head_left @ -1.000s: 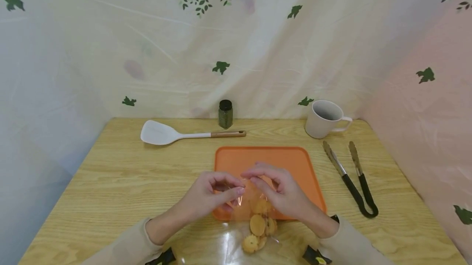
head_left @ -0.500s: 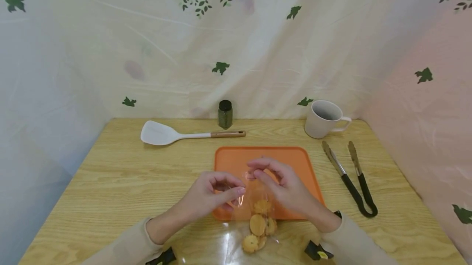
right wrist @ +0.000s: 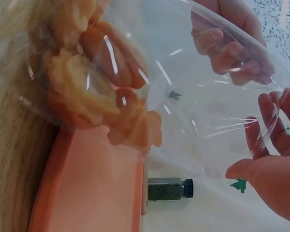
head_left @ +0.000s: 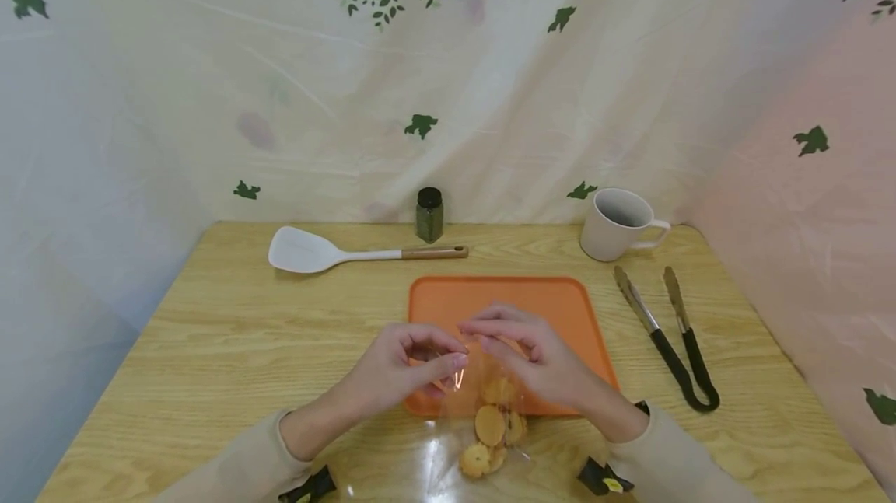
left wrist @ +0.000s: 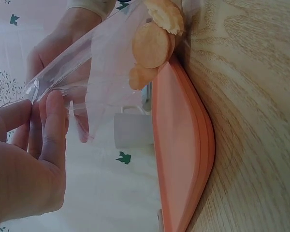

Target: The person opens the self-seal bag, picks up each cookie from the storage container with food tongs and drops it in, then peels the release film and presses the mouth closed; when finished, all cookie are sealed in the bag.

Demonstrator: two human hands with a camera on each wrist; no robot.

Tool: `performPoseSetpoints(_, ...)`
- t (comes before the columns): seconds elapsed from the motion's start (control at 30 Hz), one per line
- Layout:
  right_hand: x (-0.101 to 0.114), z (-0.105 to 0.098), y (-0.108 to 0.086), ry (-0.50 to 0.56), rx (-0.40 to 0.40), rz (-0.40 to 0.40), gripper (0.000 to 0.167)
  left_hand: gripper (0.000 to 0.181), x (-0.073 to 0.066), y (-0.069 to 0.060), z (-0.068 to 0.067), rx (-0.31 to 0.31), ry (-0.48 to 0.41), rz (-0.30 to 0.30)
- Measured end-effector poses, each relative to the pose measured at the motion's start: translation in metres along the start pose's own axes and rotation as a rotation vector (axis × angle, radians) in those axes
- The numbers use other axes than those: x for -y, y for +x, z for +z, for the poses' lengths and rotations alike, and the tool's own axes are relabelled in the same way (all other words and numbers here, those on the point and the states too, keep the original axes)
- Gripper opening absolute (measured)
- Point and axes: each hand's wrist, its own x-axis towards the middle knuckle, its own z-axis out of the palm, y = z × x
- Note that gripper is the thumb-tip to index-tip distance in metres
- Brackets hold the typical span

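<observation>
A clear plastic bag (right wrist: 183, 125) hangs between my hands with several cookies (head_left: 489, 425) in its lower part. My left hand (head_left: 399, 367) pinches the upper edge of the bag between thumb and fingers; the left wrist view shows this hand (left wrist: 31, 159) close up. At the mouth of the bag is my right hand (head_left: 535, 351). Its fingers are fairly straight and touch the film, with the thumb apart from them, in the right wrist view (right wrist: 275, 150). Film glare partly hides the fingertips. Behind and below the bag lies an orange tray (head_left: 448, 301).
A white spatula (head_left: 304, 252) with a wooden handle lies at the back left, near a dark-lidded jar (head_left: 429, 217). To the right stand a white mug (head_left: 616, 227) and spread black-handled tongs (head_left: 672, 359). A patterned cloth (head_left: 315, 99) hangs behind the wooden table (head_left: 245, 332).
My right hand shifted slightly right and away from the left hand, then came back towards it, its fingers straightening. The left hand has kept its hold on the bag.
</observation>
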Motion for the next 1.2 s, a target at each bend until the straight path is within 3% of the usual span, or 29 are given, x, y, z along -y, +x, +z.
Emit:
performPoseSetpoints(0.17, -0.0029, 0.0008, -0.0014, -0.088, -0.006, -0.104, 0.038, 0.016, 0.0004, 0.0001, -0.0002, 0.011, 0.010, 0.015)
performPoseSetpoints(0.4, -0.0032, 0.0018, -0.0008, -0.167, -0.060, -0.188, 0.035, 0.013, 0.0007, -0.0003, -0.0002, 0.017, 0.011, 0.022)
performPoseSetpoints(0.77, 0.0004, 0.0020, 0.0037, -0.189, -0.077, -0.214, 0.028, 0.013, 0.0007, -0.0005, -0.0005, 0.020, 0.033, 0.060)
performPoseSetpoints(1.0, 0.0007, -0.0014, 0.0039, -0.262, -0.098, -0.263, 0.012, 0.013, 0.0001, -0.0002, -0.0004, 0.024, 0.047, 0.071)
performPoseSetpoints(1.2, 0.0007, -0.0062, 0.0036, -0.268, -0.071, -0.267, 0.017, 0.015, 0.0004, -0.0003, -0.0013, 0.030, 0.048, 0.061)
